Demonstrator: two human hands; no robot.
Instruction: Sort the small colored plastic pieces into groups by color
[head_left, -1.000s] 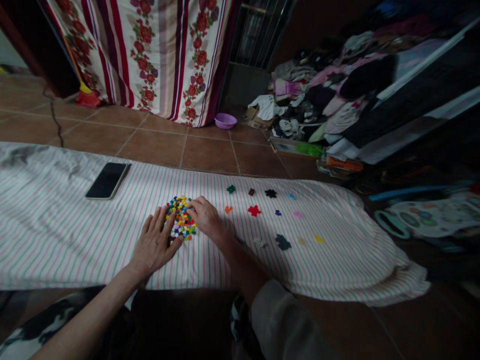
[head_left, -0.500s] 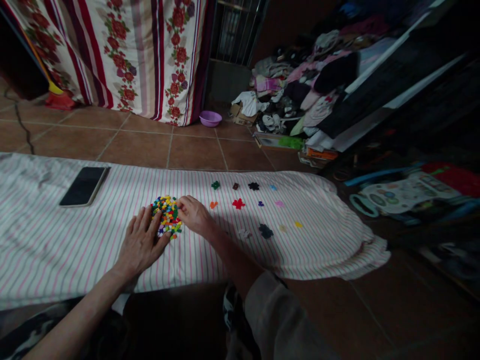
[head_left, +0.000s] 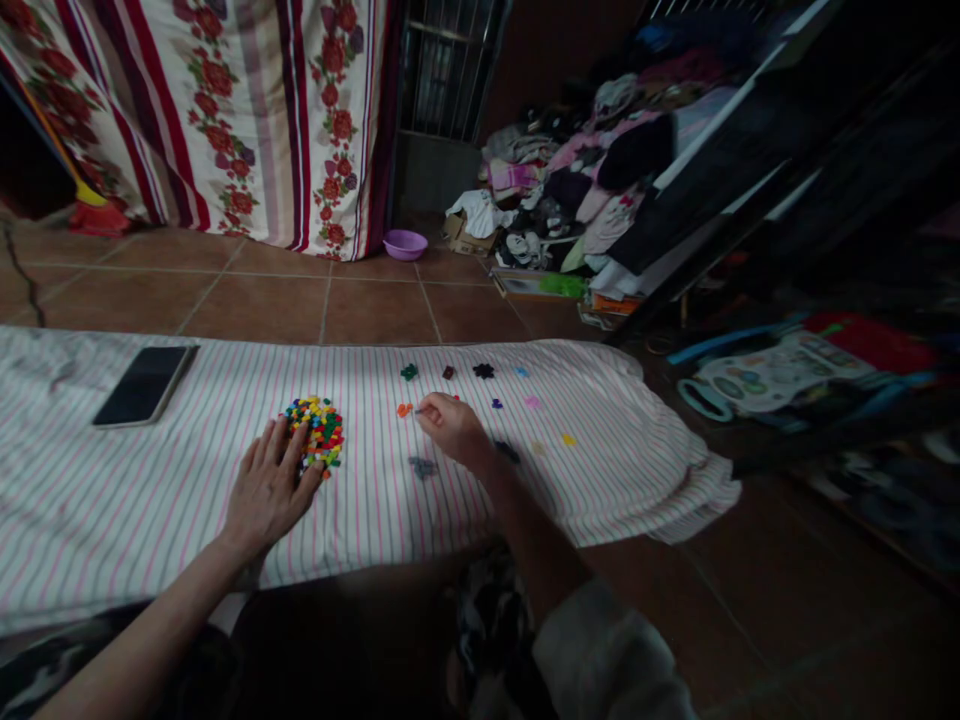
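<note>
A mixed pile of small colourful plastic pieces point(head_left: 321, 425) lies on a striped cloth point(head_left: 187, 500). My left hand point(head_left: 270, 480) rests flat with fingers spread at the pile's left and near side, covering part of it. To the right, my right hand point(head_left: 454, 428) is closed in a pinch above the cloth, with a small dark piece just showing at the fingertips. Beside those fingertips is an orange cluster point(head_left: 405, 410). Nearer me lies a grey cluster point(head_left: 422, 467). Behind the hand sit green point(head_left: 409, 371), brown point(head_left: 448, 372) and black point(head_left: 484, 371) groups. The red group is mostly hidden.
Farther right lie purple point(head_left: 496, 404), pink point(head_left: 532, 402), light blue point(head_left: 522, 371) and yellow pieces point(head_left: 569, 439). A phone point(head_left: 142, 386) lies at the left. Beyond the cloth are a tiled floor, a purple basin point(head_left: 405, 245) and heaped clothes point(head_left: 570, 190).
My right hand has left the pile and moved right, to beside the orange cluster. My left hand stays at the pile. The view has shifted slightly.
</note>
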